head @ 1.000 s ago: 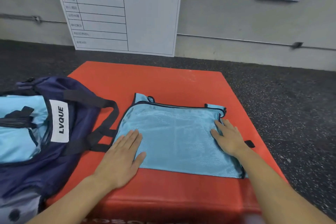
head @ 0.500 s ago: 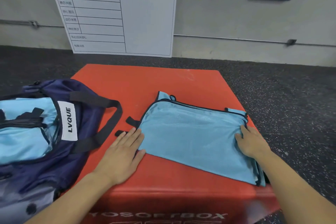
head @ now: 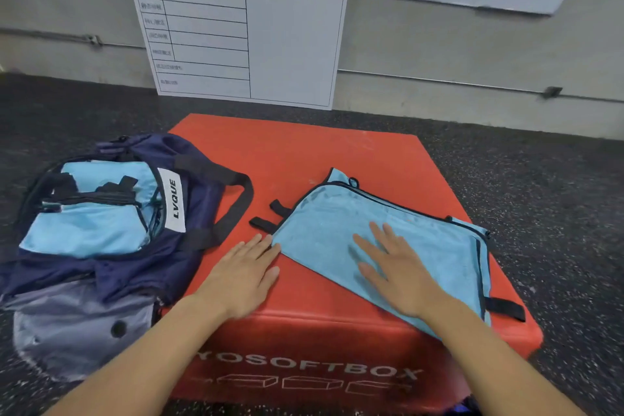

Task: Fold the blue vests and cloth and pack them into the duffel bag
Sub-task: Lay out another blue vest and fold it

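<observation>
Both grips are spread flat with straight fingers, holding nothing: the right hand (head: 400, 275) presses palm-down on the folded blue vest (head: 415, 243), and the left hand (head: 243, 275) lies flat on the red soft box (head: 304, 162), its fingertips touching the vest's left corner. The box stands on dark speckled floor (head: 557, 196). The navy duffel bag (head: 111, 246) lies against the box's left edge, unzipped, with light blue cloth (head: 91, 223) inside and one strap draped onto the box top. The vest lies skewed across the right half of the box, its near corner overhanging the front edge. A white planning board (head: 287, 44) leans against the wall behind.
</observation>
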Demonstrator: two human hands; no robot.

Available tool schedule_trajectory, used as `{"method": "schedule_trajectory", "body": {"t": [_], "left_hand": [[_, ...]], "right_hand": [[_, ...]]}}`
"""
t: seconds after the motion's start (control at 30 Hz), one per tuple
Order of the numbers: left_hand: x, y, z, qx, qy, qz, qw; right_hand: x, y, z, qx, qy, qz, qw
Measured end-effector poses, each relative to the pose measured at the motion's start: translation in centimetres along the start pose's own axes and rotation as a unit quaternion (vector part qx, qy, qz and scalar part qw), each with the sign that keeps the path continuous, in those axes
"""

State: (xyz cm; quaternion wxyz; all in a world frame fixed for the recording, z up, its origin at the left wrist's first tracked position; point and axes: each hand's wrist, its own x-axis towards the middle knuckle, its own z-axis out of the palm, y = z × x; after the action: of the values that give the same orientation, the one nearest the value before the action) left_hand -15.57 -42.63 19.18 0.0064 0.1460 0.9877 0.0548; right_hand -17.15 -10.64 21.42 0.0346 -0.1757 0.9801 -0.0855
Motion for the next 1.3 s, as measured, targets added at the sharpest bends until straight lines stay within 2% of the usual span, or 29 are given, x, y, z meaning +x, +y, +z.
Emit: {"method": "schedule_trajectory", "body": {"t": [0.07,0.17,0.53,0.77,0.87,1.0,1.3], "left_hand": [[-0.3,0.1,-0.2,-0.012,0.002,-0.011,1.000],[-0.8,0.7,-1.0,-0.038,0.015,-0.029,0.999],[0.5,-1.2,-1.2,-0.037,0.075,-0.073,0.994],[1.4,-2.5,-1.2,-0.038,0.108,-0.098,0.989],[1.4,-3.2,-1.0,-0.027,0.100,-0.090,0.991],[1.1,-3.7,-1.2,-0.014,0.080,-0.075,0.994],[1.0,-0.9,-1.1,0.001,0.029,-0.046,0.999]], "right_hand": [[0.6,-3.8,1.6,0.032,-0.042,-0.092,0.994],[1.7,-8.1,3.8,0.017,-0.062,-0.137,0.988],[8.5,-13.5,6.2,0.034,-0.024,-0.084,0.996],[16.5,-13.3,5.6,0.057,0.014,0.020,0.998],[18.1,-13.0,5.1,0.072,0.013,0.039,0.997],[16.3,-12.5,5.1,0.044,-0.030,0.017,0.998],[7.0,-7.7,4.5,0.005,-0.051,-0.020,0.998]]}}
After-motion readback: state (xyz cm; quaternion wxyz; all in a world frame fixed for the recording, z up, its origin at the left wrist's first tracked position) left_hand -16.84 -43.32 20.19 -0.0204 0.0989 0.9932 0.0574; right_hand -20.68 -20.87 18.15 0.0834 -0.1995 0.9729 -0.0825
